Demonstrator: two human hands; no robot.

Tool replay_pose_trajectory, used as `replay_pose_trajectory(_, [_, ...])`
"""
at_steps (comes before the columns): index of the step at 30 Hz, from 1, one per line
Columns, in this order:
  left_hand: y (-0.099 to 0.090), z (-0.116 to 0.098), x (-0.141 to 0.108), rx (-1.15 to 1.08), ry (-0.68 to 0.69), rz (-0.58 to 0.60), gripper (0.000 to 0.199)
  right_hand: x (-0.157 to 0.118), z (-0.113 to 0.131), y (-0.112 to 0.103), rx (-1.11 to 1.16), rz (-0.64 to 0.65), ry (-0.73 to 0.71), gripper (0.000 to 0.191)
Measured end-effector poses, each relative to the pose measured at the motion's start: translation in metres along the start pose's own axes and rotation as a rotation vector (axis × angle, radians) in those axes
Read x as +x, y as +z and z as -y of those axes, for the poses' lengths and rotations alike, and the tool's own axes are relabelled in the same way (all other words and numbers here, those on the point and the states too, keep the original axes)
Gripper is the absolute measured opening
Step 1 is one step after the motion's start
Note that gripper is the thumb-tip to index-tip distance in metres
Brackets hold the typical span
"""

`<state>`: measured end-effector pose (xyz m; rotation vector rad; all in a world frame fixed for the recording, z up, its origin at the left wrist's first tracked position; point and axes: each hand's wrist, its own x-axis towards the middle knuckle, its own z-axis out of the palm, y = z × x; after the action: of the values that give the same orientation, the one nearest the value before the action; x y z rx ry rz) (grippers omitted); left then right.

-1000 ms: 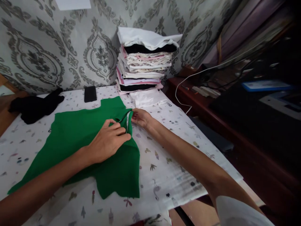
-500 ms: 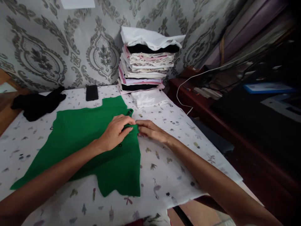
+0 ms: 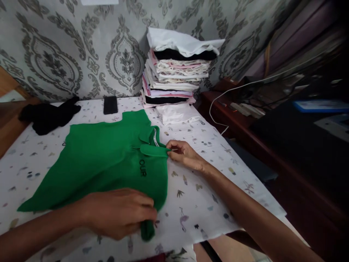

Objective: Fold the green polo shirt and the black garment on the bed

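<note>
A green polo shirt (image 3: 109, 156) lies spread on the patterned white cloth, its collar pointing right. Dark letters reading "OUR" and a white neck label show near the collar. My right hand (image 3: 185, 154) pinches the shirt at the collar's right end. Lower down, my left hand (image 3: 122, 213) is closed around the near sleeve, which bunches below the fingers. The left hand is slightly blurred, and its fingertips are partly hidden.
A tall stack of folded clothes (image 3: 174, 80) stands against the patterned wall. A black phone (image 3: 110, 105) and a crumpled black garment (image 3: 51, 114) lie at the back left. A white cable (image 3: 211, 109) runs over the dark red furniture (image 3: 245, 125) on the right.
My left hand has moved from the collar toward me and taken hold of the near sleeve. The collar and lettering are now uncovered. My right hand stays at the collar.
</note>
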<state>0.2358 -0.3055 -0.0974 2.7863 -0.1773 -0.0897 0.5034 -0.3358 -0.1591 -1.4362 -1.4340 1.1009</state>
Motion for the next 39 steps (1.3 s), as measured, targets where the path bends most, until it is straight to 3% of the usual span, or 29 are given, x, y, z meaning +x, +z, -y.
replay_pose_trajectory(3, [-0.022, 0.005, -0.004, -0.389, 0.101, 0.174, 0.036, -0.004, 0.0, -0.004, -0.134, 0.021, 0.011, 0.015])
replay_pose_trajectory(5, [-0.031, 0.013, -0.006, -0.485, 0.039, 0.192, 0.043, -0.006, 0.001, -0.008, -0.182, 0.042, 0.02, 0.016])
replay_pose_trajectory(8, [-0.034, 0.039, -0.005, -0.599, -0.142, 0.111, 0.024, 0.001, 0.004, -0.008, -0.154, 0.012, 0.081, 0.028])
replay_pose_trajectory(12, [-0.029, 0.092, 0.016, -0.336, -0.424, -0.319, 0.022, 0.028, 0.01, 0.004, -0.304, -0.172, 0.203, 0.03])
replay_pose_trajectory(14, [-0.027, 0.12, 0.036, -0.128, -0.409, -0.43, 0.024, 0.041, 0.011, 0.012, -0.448, -0.228, 0.244, 0.028])
replay_pose_trajectory(16, [-0.027, 0.143, 0.058, 0.022, -0.297, -0.404, 0.034, 0.05, 0.011, 0.018, -0.536, -0.236, 0.256, 0.028])
replay_pose_trajectory(19, [-0.028, 0.163, 0.089, 0.145, -0.176, -0.197, 0.043, 0.051, 0.009, 0.023, -0.548, -0.203, 0.228, 0.028])
replay_pose_trajectory(21, [-0.028, 0.168, 0.104, 0.192, -0.22, -0.097, 0.034, 0.047, 0.007, 0.024, -0.517, -0.212, 0.195, 0.027])
replay_pose_trajectory(22, [-0.027, 0.168, 0.109, 0.203, -0.277, -0.103, 0.028, 0.045, 0.006, 0.023, -0.505, -0.234, 0.176, 0.026])
replay_pose_trajectory(25, [-0.02, 0.168, 0.116, 0.196, -0.439, -0.271, 0.018, 0.042, 0.001, 0.02, -0.538, -0.304, 0.132, 0.021])
replay_pose_trajectory(28, [-0.011, 0.17, 0.11, 0.144, -0.442, -0.409, 0.016, 0.039, -0.001, 0.016, -0.624, -0.292, 0.159, 0.009])
replay_pose_trajectory(31, [-0.008, 0.167, 0.089, 0.019, -0.414, -0.58, 0.014, 0.031, 0.005, 0.018, -0.641, -0.349, 0.153, 0.021])
replay_pose_trajectory(33, [-0.011, 0.158, 0.069, -0.127, -0.432, -0.636, 0.013, 0.021, 0.013, 0.024, -0.609, -0.388, 0.017, 0.019])
replay_pose_trajectory(36, [-0.013, 0.137, 0.038, -0.417, -0.47, -0.469, 0.021, 0.009, 0.023, 0.038, -0.52, -0.256, -0.221, 0.016])
replay_pose_trajectory(39, [-0.006, 0.122, 0.018, -0.445, -0.449, -0.29, 0.021, 0.005, 0.021, 0.048, -0.567, -0.102, -0.161, 0.015])
